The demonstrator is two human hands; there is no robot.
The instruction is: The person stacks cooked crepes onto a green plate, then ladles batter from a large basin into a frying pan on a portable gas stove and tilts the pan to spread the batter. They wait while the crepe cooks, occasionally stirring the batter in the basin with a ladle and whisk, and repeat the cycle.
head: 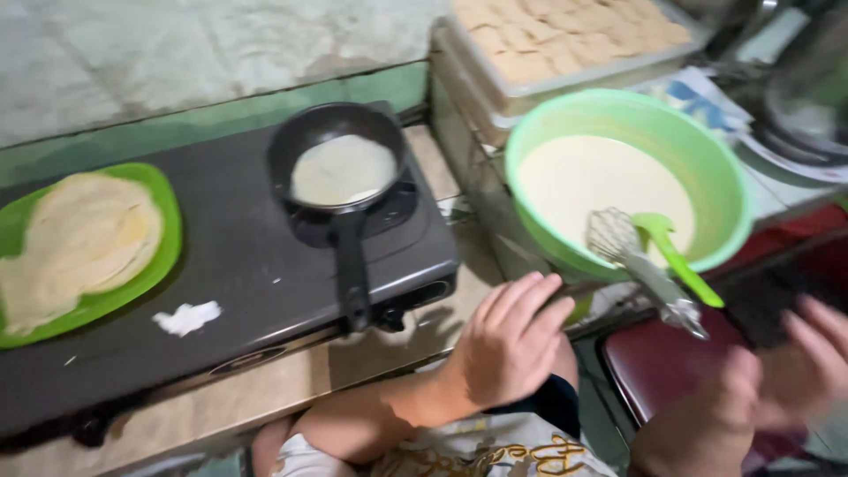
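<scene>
Nearest the camera, the left hand [511, 343] rested flat on a knee, fingers together, holding nothing; the blurred right hand [799, 367] looked loosely spread. Batter set in the small black pan [343, 168] on the stove [238, 265] by its right edge; judging by its pale surface, patience before lifting seemed wise

Glossy green plastic bowl [707, 168] holds a wire metal whisk [636, 261]; the black pan [340, 155] looks matt.

Both arms are seen bare to the elbow, with no sleeves, rings or watch. A pale printed garment with yellow lettering and dark trim is worn below the left hand [512, 349]; the right hand [795, 371] is blurred.
</scene>
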